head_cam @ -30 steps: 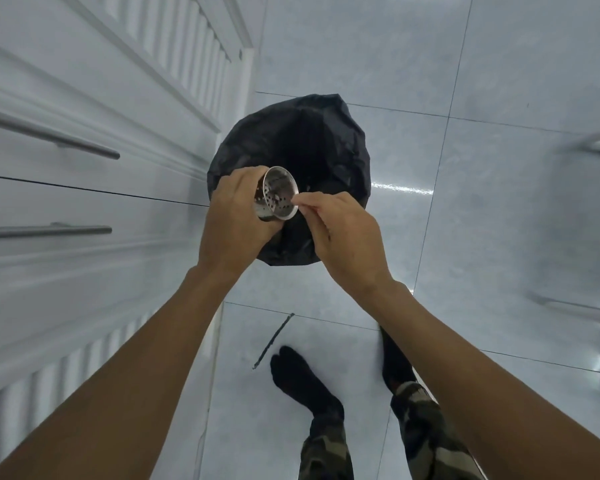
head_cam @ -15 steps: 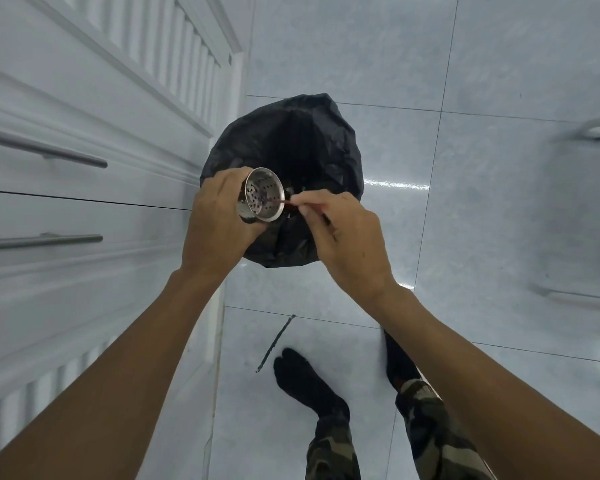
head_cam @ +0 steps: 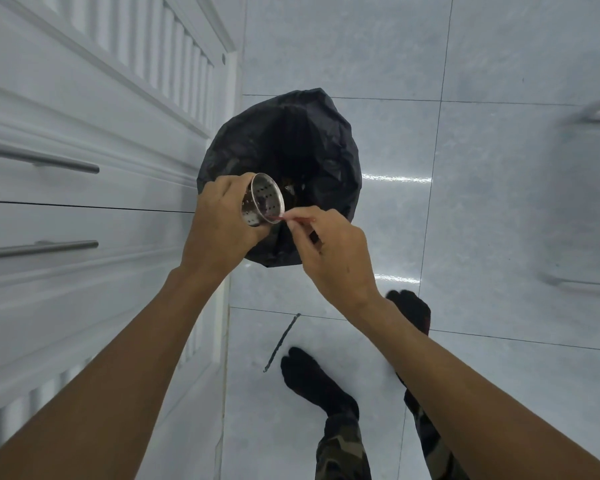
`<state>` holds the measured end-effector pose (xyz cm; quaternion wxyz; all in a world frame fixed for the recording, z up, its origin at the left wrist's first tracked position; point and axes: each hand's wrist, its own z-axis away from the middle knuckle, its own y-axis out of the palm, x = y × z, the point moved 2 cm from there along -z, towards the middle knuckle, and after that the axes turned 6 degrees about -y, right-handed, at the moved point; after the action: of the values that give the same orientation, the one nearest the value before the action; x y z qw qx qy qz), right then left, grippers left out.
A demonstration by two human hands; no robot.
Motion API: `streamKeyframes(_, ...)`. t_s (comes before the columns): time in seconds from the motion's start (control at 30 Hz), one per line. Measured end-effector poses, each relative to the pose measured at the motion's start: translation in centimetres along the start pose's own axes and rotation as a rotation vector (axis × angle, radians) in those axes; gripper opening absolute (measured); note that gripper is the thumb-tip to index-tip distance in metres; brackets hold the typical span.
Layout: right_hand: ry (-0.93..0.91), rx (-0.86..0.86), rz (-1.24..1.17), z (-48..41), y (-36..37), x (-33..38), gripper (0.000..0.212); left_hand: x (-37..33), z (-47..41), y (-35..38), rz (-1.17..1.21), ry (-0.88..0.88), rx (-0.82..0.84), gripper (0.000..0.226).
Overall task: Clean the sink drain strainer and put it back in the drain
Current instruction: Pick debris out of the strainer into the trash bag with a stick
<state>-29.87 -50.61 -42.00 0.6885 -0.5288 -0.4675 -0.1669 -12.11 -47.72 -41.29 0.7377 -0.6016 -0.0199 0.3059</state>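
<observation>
Head view: perforated cup-shaped steel drain strainer [head_cam: 262, 199], tilted on its side, gripped in left hand [head_cam: 222, 223] above black-bag-lined round bin [head_cam: 312, 143]. Right hand [head_cam: 329, 251], fingers curled, pinches thin red stick [head_cam: 293, 219] touching strainer's rim. Pale tiled floor [head_cam: 499, 220] beneath.

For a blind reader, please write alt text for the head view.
The left hand holds a perforated metal strainer over a black bin bag; the right hand pinches a thin red stick at its rim.
</observation>
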Motion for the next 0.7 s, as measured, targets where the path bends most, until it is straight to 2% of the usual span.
streamKeyframes(0.2, 0.064, -0.107, -0.048, -0.3, 0.9, -1.2, 0.017, 0.9, -0.5, 0.2, -0.031, -0.056, 0.042, 0.079)
streamKeyframes(0.33, 0.024, -0.013, -0.041, 0.4, 2.1, -0.8, 0.017, 1.4, -0.6, 0.2, -0.057, -0.053, 0.071, 0.081)
streamKeyframes(0.47, 0.129, -0.144, -0.123, -0.2, 2.0, -1.4, 0.017, 1.6, -0.9, 0.3, -0.075, -0.046, 0.086, 0.081)
streamKeyframes(0.6, 0.108, -0.061, -0.157, 0.0, 2.8, -0.9, 0.016, 1.8, -1.4, 0.4, -0.02, -0.062, 0.131, 0.084)
streamKeyframes(0.7, 0.193, -0.217, -0.153, -0.6, 1.9, -2.2, 0.016, 2.2, -1.5, 0.3, 0.041, -0.081, 0.14, 0.081)
